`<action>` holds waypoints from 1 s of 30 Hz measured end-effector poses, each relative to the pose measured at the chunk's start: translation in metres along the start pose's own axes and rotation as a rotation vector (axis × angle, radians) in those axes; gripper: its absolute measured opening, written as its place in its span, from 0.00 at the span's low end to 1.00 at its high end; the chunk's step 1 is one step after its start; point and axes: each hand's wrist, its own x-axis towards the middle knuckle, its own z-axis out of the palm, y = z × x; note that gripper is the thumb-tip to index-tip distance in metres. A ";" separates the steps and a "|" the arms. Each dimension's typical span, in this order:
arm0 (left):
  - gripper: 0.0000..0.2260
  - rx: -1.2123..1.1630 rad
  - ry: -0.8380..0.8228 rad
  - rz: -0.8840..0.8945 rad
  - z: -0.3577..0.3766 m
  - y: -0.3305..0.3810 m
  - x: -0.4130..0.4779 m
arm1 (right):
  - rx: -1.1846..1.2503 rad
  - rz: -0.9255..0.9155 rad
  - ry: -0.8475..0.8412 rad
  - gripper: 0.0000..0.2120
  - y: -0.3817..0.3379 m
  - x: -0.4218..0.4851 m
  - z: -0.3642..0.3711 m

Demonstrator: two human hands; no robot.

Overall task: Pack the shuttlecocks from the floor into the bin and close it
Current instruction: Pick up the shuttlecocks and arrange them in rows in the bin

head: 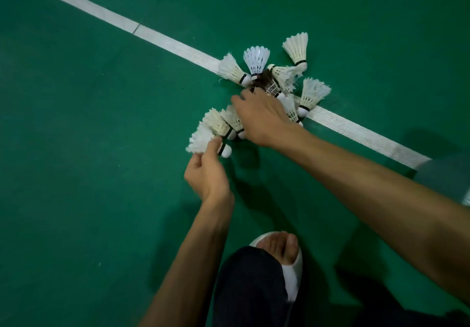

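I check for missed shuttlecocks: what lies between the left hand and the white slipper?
In the head view, the green floor between the left hand and the white slipper is bare, though shadowed.

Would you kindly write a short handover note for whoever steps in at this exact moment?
Left hand: pinches one shuttlecock by its feathers, at the near-left edge of the cluster.
Right hand: reaches palm down over the pile; its fingertips are hidden, so the grip cannot be told.
Things: the other shuttlecocks lie bunched on the green floor, on and beside the white line. The bin is not in view.
Done: nothing visibly packed.
Left: gather all the shuttlecocks, put them in the bin, and close it.
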 end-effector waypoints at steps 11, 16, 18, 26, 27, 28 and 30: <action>0.20 0.716 -0.110 0.397 0.047 0.026 0.032 | 0.229 0.319 0.083 0.07 0.004 -0.089 -0.057; 0.26 0.619 -0.111 0.506 0.054 0.025 0.004 | 0.264 0.449 0.234 0.18 0.026 -0.133 -0.090; 0.27 0.521 -0.157 0.628 0.060 0.024 -0.031 | 0.286 0.506 0.301 0.17 0.040 -0.150 -0.102; 0.19 0.465 -0.512 0.961 0.088 0.016 -0.211 | 0.204 0.818 0.486 0.16 0.122 -0.266 -0.140; 0.18 0.457 -0.553 0.998 0.087 0.013 -0.229 | 0.225 0.857 0.503 0.13 0.131 -0.285 -0.139; 0.17 0.441 -0.604 1.035 0.088 0.010 -0.245 | 0.267 0.902 0.517 0.11 0.141 -0.304 -0.138; 0.18 0.409 -0.727 1.092 0.089 0.002 -0.280 | 0.366 0.995 0.555 0.10 0.157 -0.337 -0.133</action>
